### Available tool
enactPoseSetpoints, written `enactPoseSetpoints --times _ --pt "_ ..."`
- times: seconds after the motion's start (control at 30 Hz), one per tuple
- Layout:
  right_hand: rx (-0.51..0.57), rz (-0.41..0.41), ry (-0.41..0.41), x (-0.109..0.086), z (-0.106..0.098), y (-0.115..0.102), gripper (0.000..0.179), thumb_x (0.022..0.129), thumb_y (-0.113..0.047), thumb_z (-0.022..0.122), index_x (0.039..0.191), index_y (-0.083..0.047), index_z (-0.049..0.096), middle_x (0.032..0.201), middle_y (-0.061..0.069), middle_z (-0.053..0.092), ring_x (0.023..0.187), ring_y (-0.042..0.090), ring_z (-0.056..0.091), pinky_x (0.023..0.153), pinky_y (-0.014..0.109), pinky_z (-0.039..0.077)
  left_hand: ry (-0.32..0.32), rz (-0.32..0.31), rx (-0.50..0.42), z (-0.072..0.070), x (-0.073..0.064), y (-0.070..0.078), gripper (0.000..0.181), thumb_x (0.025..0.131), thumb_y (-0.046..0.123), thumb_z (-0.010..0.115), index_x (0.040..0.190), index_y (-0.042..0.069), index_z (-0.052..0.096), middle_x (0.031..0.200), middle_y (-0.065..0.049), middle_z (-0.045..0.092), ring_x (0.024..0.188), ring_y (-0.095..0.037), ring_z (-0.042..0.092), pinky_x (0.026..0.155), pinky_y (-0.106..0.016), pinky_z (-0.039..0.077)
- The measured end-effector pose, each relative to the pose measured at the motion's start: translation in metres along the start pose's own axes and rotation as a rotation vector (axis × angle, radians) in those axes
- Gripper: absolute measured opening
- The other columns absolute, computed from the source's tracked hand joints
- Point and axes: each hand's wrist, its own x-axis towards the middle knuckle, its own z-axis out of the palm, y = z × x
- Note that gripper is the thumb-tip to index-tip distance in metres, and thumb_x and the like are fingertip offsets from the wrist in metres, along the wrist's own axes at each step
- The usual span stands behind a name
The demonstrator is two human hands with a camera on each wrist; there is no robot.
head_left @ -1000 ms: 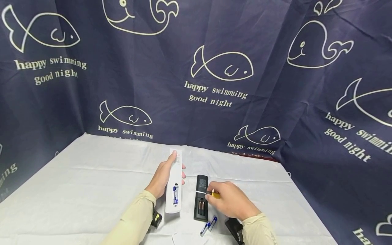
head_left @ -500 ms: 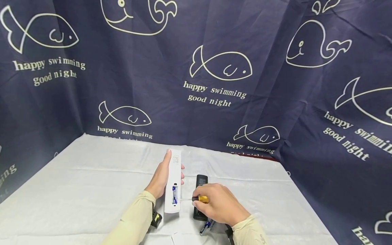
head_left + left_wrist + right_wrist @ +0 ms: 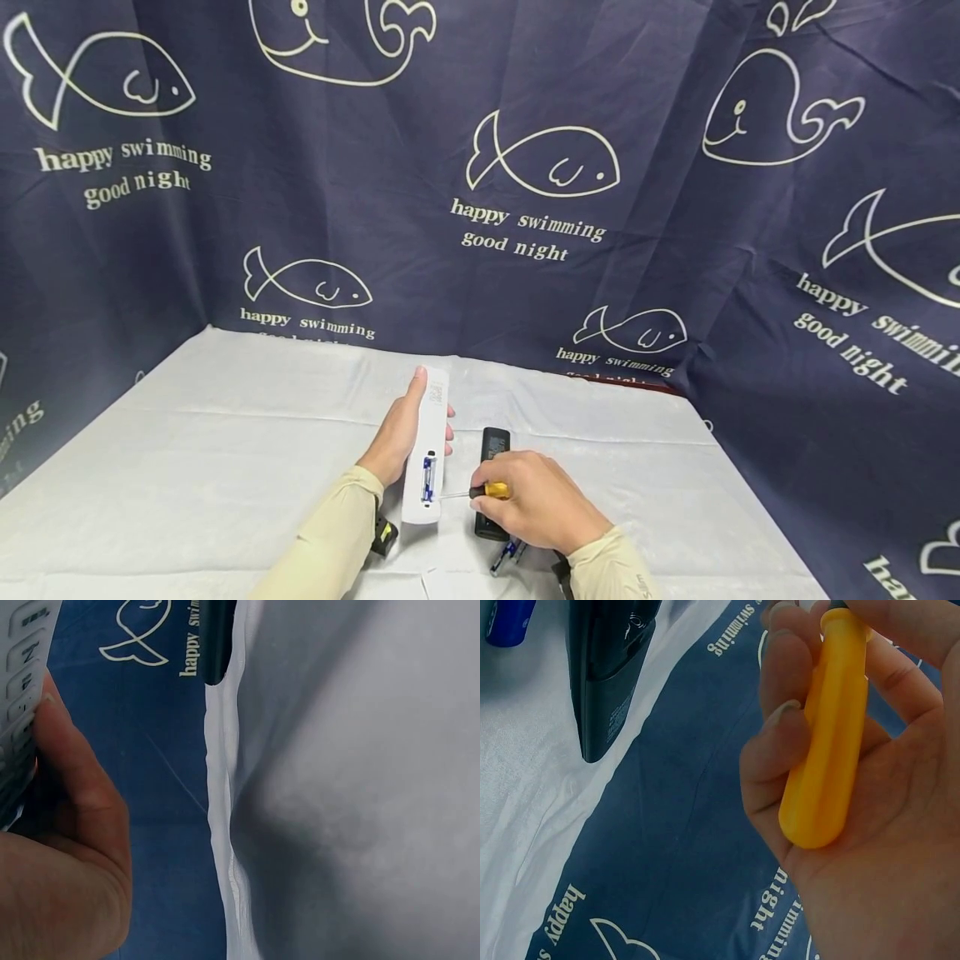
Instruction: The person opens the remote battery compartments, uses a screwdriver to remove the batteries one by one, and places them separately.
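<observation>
My left hand (image 3: 393, 437) holds a white remote control (image 3: 431, 417) with its back facing up and its battery compartment open. Blue batteries (image 3: 428, 481) lie inside that compartment. In the left wrist view, the remote's button side shows above the curled fingers (image 3: 79, 761). My right hand (image 3: 547, 500) grips a screwdriver by its yellow handle (image 3: 825, 750). Its thin shaft (image 3: 454, 496) points left, the tip at or close to the compartment's lower right edge; contact is unclear. Below the right hand lies a black remote control (image 3: 491, 527), partly covered from the head camera.
Loose blue batteries (image 3: 504, 557) lie on the white cloth (image 3: 225, 475) by the black remote's near end, partly hidden by the right hand. A dark blue curtain (image 3: 420, 208) with fish prints hangs behind and beside the table.
My right hand has moved left and slightly down, bringing the screwdriver from above the black remote to the white remote's compartment. In the last half second the tip shifted slightly downward.
</observation>
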Motion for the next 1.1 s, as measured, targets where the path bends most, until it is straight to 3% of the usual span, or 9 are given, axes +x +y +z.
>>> enactPoseSetpoints --times 0.33,0.67,1.1 --pt "-0.039 -0.059 0.01 0.0 0.003 -0.002 0.013 0.087 -0.025 0.079 0.099 -0.023 0.075 0.093 -0.02 0.068 0.084 0.003 0.062 0.077 0.032 0.052 -0.014 0.001 -0.002 0.002 0.0 0.0 0.102 0.091 0.082 0.025 0.111 -0.011 0.062 0.073 -0.015 0.064 0.057 -0.022 0.064 0.058 -0.036 0.055" --pt "-0.143 -0.086 0.074 0.003 0.004 -0.015 0.018 0.08 -0.024 0.084 0.082 -0.026 0.066 0.076 -0.019 0.062 0.064 -0.001 0.055 0.056 0.023 0.045 0.012 -0.009 -0.043 0.004 -0.001 0.003 0.099 0.094 0.08 0.024 0.108 -0.012 0.06 0.07 -0.014 0.06 0.055 -0.021 0.06 0.057 -0.036 0.055" --pt "-0.184 -0.085 0.119 0.005 0.011 -0.019 0.024 0.078 -0.019 0.085 0.078 -0.024 0.061 0.078 -0.017 0.061 0.069 0.002 0.057 0.056 0.024 0.047 0.035 -0.023 -0.024 0.0 0.0 0.0 0.096 0.097 0.075 0.019 0.108 -0.011 0.058 0.071 -0.014 0.06 0.056 -0.021 0.06 0.057 -0.035 0.055"
